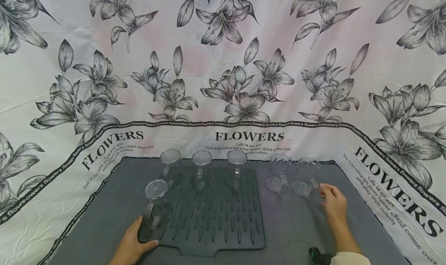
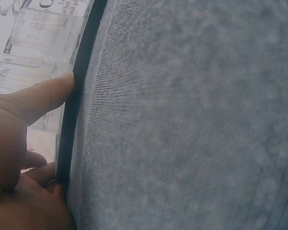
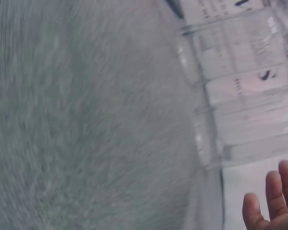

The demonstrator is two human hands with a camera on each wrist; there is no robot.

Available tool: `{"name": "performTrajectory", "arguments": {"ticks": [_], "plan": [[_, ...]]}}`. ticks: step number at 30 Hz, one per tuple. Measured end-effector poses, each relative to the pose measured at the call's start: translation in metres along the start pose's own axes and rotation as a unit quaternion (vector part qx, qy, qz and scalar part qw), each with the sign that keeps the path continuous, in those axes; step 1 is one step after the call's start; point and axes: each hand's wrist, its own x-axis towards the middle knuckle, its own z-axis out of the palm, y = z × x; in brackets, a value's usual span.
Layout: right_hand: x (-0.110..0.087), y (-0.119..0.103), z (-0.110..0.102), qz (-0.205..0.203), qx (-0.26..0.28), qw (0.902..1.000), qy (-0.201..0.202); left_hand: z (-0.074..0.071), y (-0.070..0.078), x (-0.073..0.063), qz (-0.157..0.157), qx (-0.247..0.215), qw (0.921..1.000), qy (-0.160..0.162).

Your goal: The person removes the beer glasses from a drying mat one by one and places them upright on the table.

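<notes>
My left hand [image 1: 131, 243] rests at the near left corner of a dark ridged drying mat [image 1: 212, 222], thumb against its front edge. In the left wrist view the thumb [image 2: 48, 96] touches the mat's dark edge. Closest to this hand, a clear glass mug [image 1: 163, 210] stands upside down on the mat. My right hand [image 1: 333, 201] is beside the handle of an upright glass mug [image 1: 304, 181] at the right. The right wrist view shows its fingers [image 3: 274, 191] spread and apart from the mugs. Another upright mug [image 1: 277, 176] stands just left of that one.
Along the mat's back edge stand three upside-down mugs: a left one [image 1: 172, 172], a middle one [image 1: 203, 172] and a right one [image 1: 237, 172]. A small dark object [image 1: 318, 256] lies by the right sleeve [image 1: 350, 258]. Flower-printed cloth [image 1: 223, 63] rises behind the grey table [image 1: 292, 226].
</notes>
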Motion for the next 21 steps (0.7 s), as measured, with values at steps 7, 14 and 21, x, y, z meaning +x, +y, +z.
{"name": "performTrajectory", "arguments": {"ticks": [7, 14, 21], "plan": [[-0.017, -0.020, -0.002, -0.031, -0.040, 0.9979, 0.039, 0.000, 0.000, 0.000, -0.001, 0.004, 1.0000, -0.002], [-0.049, -0.055, 0.004, -0.087, -0.047, 0.9945, 0.036, -0.001, -0.003, -0.002, -0.013, 0.006, 0.9999, -0.004], [-0.076, -0.087, 0.017, -0.117, 0.051, 0.9916, -0.024, -0.001, -0.002, -0.001, -0.007, 0.006, 1.0000, -0.001]]}}
